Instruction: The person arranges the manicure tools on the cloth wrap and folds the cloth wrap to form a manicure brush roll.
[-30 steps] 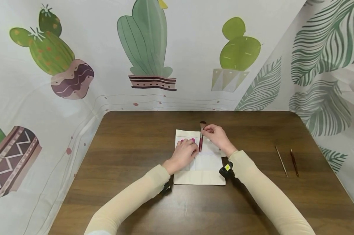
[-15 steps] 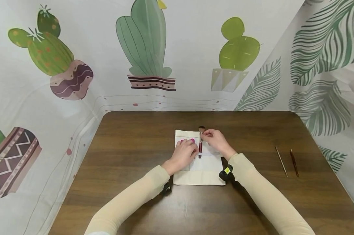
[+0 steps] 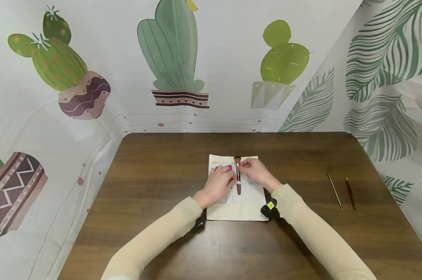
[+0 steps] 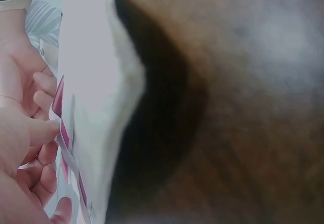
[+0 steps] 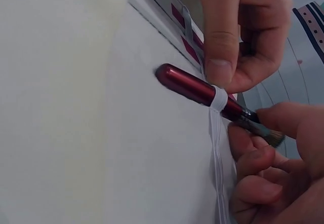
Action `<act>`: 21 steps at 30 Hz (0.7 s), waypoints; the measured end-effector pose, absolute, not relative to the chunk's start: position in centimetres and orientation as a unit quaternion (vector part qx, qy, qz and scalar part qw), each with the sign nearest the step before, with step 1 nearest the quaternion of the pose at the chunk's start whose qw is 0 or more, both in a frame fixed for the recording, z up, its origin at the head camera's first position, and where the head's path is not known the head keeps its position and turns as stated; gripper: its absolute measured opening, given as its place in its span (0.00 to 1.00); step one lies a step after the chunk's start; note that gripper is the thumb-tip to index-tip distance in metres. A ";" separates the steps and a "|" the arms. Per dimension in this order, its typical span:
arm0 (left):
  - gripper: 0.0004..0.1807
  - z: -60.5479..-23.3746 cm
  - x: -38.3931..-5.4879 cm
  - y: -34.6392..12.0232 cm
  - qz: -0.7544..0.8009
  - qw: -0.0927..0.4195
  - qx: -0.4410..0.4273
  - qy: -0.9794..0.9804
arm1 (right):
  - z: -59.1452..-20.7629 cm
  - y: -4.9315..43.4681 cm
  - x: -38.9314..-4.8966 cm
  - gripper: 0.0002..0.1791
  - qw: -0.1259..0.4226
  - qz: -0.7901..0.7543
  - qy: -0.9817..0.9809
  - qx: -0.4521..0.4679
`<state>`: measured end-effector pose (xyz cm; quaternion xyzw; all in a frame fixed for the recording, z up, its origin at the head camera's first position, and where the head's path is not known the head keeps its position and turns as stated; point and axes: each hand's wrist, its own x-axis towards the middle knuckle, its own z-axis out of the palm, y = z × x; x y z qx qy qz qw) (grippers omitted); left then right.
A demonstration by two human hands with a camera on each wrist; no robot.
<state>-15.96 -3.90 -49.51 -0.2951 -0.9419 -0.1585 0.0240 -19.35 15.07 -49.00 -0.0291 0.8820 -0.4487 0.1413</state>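
A makeup brush (image 3: 238,189) with a dark red handle and brown bristles lies along the cream fabric brush roll (image 3: 237,212). My right hand (image 3: 255,170) pinches it just below the bristles. In the right wrist view, the brush's rounded handle end (image 5: 187,84) sticks out through a white elastic band (image 5: 219,100). My left hand (image 3: 218,182) lies over the roll's left half and pinches that band beside the brush, thumb (image 5: 220,67) on top. Further along the band, other dark red strips (image 5: 191,50) show, partly hidden by the left hand.
On the right of the brown wooden table (image 3: 162,163) lie two thin sticks: a pale one (image 3: 335,192) and a dark reddish one (image 3: 350,194). Pink spots (image 3: 229,167) show on the roll past the left fingers. A cactus-print cloth (image 3: 228,58) hangs behind the table.
The right hand has drawn the brush toward the person, so its handle now passes beneath the elastic band and reaches lower on the roll. The left hand has stayed put.
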 end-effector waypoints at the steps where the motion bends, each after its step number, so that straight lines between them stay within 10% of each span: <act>1: 0.05 -49.5 -16.0 -3.9 -0.159 0.024 -0.295 -0.942 | -49.0 15.0 -19.3 0.16 0.146 -0.444 0.884 -0.033; 21: 0.04 -49.1 -15.8 -3.9 -0.173 0.023 -0.293 -0.940 | -48.4 14.4 -19.4 0.19 0.132 -0.408 0.903 -0.039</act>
